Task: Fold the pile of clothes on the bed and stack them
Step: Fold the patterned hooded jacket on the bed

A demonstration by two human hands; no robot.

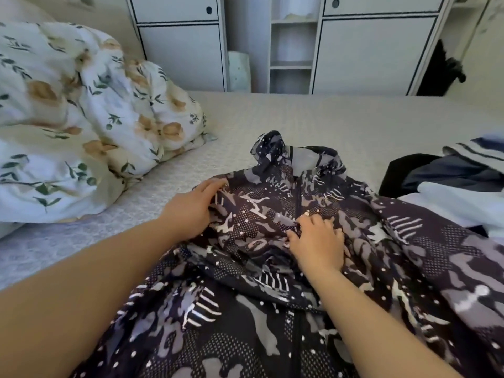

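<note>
A dark patterned jacket (pixel 272 296) with grey and white shapes lies spread on the bed, zipper up and collar (pixel 275 151) pointing away from me. My left hand (pixel 191 205) holds the jacket's left edge near the shoulder, with its fingertips and thumb hidden by the fabric. My right hand (pixel 316 241) is on the middle of the jacket beside the zipper, fingers bent and bunching the cloth. A pile of other clothes (pixel 450 178), in black, navy, white and striped fabric, lies at the right.
A floral duvet and pillows (pixel 81 118) are heaped at the left of the bed. The pale textured bedspread (pixel 327 115) stretches beyond the jacket. White cabinets and open shelves (pixel 291 45) stand past the bed's far edge.
</note>
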